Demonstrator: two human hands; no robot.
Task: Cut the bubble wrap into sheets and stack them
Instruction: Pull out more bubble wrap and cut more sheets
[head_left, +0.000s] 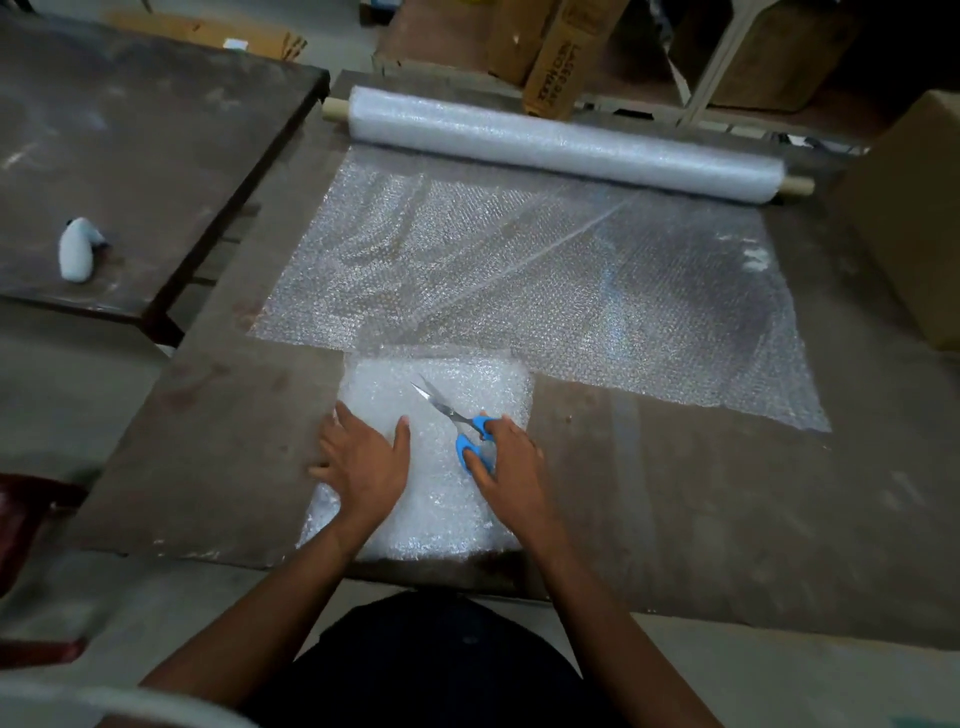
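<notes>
Dim indoor light, dull and brownish overall. The brightest patch is glare on the bubble wrap roll (563, 143) toward one o'clock and sparkle on the unrolled sheet (545, 291). Shadows are soft and faint. The whole picture is slightly soft, with wide-angle bending at the edges; the eleven o'clock corner is darkest and smeared.

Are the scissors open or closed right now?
Open: the scissors in the right hand show two blades spread apart at the tips.

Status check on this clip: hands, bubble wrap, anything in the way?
Left hand flat on the stack of cut sheets. Right hand holds the blue scissors, blades apart, over the stack. Roll partly unrolled behind. Nothing blocking.
</notes>
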